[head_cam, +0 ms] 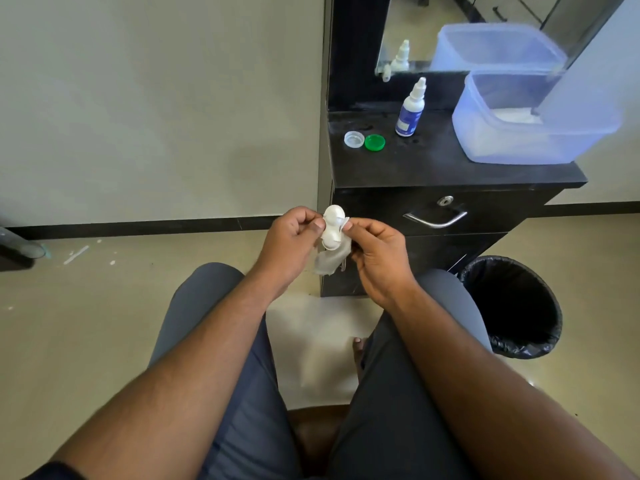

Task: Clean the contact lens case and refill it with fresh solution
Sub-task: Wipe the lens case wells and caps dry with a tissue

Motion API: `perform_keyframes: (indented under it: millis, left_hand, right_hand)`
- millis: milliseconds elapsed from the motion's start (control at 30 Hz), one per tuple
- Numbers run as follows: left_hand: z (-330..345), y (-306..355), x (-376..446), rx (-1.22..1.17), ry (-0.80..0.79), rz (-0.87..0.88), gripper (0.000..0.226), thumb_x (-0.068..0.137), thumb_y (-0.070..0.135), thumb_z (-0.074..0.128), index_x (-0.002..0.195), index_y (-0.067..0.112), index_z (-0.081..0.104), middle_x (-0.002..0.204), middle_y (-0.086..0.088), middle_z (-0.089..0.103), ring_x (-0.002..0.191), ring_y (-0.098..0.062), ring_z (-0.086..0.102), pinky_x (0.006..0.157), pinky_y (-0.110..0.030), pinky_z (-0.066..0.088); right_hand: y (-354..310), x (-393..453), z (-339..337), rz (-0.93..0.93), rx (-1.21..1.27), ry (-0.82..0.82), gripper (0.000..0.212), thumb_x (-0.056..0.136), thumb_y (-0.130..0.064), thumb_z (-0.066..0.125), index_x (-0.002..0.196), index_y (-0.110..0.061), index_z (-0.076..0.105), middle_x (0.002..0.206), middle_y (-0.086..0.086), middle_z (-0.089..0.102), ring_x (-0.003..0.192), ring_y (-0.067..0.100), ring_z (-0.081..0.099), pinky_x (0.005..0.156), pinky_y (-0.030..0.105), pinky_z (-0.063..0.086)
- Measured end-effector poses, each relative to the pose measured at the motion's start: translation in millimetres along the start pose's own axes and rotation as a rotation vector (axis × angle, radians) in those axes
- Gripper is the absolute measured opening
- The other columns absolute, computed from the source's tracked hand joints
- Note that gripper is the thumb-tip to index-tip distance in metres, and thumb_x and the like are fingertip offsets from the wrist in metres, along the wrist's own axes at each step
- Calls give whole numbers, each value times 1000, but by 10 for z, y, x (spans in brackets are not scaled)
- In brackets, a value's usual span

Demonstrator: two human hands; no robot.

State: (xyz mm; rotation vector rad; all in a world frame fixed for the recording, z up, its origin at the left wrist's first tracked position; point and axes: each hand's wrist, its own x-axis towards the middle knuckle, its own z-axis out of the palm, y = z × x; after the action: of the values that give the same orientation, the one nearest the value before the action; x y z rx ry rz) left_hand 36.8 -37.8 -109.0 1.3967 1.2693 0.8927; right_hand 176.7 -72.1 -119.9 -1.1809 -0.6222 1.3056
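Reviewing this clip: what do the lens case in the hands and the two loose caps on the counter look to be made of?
Lens case: white, smooth, slightly glossy, probably moulded plastic. Green cap: opaque plastic by its bright, even colour. Clear cap: see-through, likely plastic too, with the dark counter showing through it.

a salon-like dressing station: black table with mirror, locked drawer, lined bin, bare tiled floor.

A translucent blue plastic tub stands on the black counter, against a mirror. Below the countertop, a drawer carries a metal handle. A bin lined with a black bag stands on the floor beside the counter.
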Motion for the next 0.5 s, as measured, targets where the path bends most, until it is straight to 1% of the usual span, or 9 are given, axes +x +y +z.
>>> perform_keyframes:
  millis: [67,167,267,367,433,500]
  left_hand:
    - [5,26,11,-134,-72,-120,13,97,12,52,91,11,63,60,1,54,48,-5,45,48,-18,37]
    - [-22,26,26,-287,-164,-259,10,95,12,55,96,10,65,58,0,54,46,-9,43,44,-22,32]
    - [-46,30,39,-411,-176,-358,8,92,10,59,91,11,67,57,-1,56,44,-9,43,41,-20,31]
    - [-95,57,43,-499,-192,-456,11,91,11,58,87,10,68,59,-3,63,44,-10,50,41,-19,35]
    - [-135,83,56,-533,-210,-520,19,92,20,55,82,10,68,61,-4,67,45,-11,56,43,-19,40]
    - [-165,111,82,-506,-210,-547,22,91,26,58,80,9,68,61,-6,69,46,-11,61,44,-18,45]
  right_hand:
    - [-14,-3,-17,-1,-7,1,10,88,-3,61,93,1,69,90,12,71,83,21,67,79,37,55]
    - [-16,9,-28,-2,-23,15,10,88,-3,61,93,0,69,88,11,71,80,18,67,79,34,56]
    - [-9,22,-29,-1,-39,17,9,88,-4,62,91,-2,70,88,11,71,81,20,66,80,35,54]
    - [8,24,-35,-11,-81,20,9,88,-6,63,88,-5,72,89,10,71,83,21,65,82,39,53]
    - [12,21,-42,-25,-123,19,9,88,-6,63,89,-5,72,91,11,71,85,21,65,83,40,53]
    - [15,20,-46,-40,-176,1,9,88,-6,63,90,-5,72,92,13,71,86,22,65,84,41,53]
